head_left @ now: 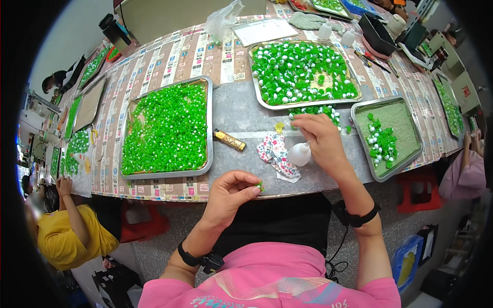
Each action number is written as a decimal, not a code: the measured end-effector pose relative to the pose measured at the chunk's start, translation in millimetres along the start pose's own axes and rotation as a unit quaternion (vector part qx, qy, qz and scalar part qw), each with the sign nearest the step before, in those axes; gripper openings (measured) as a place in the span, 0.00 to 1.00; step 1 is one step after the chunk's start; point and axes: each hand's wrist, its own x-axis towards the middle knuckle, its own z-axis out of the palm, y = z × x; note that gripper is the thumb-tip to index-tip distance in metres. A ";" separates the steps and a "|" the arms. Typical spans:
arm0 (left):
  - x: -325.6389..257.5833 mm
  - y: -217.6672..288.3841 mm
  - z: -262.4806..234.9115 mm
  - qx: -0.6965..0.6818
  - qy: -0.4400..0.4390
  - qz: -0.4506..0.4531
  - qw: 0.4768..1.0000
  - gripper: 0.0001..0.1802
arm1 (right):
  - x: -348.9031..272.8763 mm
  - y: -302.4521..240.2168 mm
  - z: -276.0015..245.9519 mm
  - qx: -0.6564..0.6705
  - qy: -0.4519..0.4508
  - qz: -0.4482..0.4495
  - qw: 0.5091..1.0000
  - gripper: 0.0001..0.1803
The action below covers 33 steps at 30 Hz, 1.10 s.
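My left hand (pixel 230 194) is at the table's near edge, its thumb and forefinger pinched on a small green plastic piece (pixel 260 187). Farther right, my right hand (pixel 322 139) reaches over the table with fingers drawn together. Its fingertips are beside a loose pile of green and white pieces (pixel 328 111); anything between them is too small to make out. A white squeeze bottle (pixel 299 154) stands just left of that hand. Next to the bottle lies a crumpled floral cloth (pixel 275 151), with a small yellow piece (pixel 279 127) beyond it.
Trays of green pieces stand at left (pixel 209 118), far middle (pixel 308 105) and right (pixel 413 118). A gold and brown box (pixel 229 140) lies by the left tray. A plastic bag (pixel 222 23) and paper sheet (pixel 264 32) lie farther back. Other people sit at both sides.
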 end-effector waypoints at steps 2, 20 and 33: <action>0.2 -0.5 -0.7 -0.007 0.000 0.001 1.000 0.10 | 3.8 8.7 2.5 -0.004 -0.024 -0.031 0.999 0.09; -7.2 -0.3 15.0 -0.031 -0.025 0.001 0.999 0.09 | -77.1 -53.0 -33.7 0.227 0.022 0.202 0.953 0.10; -12.0 -2.5 30.5 -0.012 -0.063 -0.038 0.997 0.09 | -101.2 -92.0 -14.4 0.363 -0.040 0.211 0.907 0.11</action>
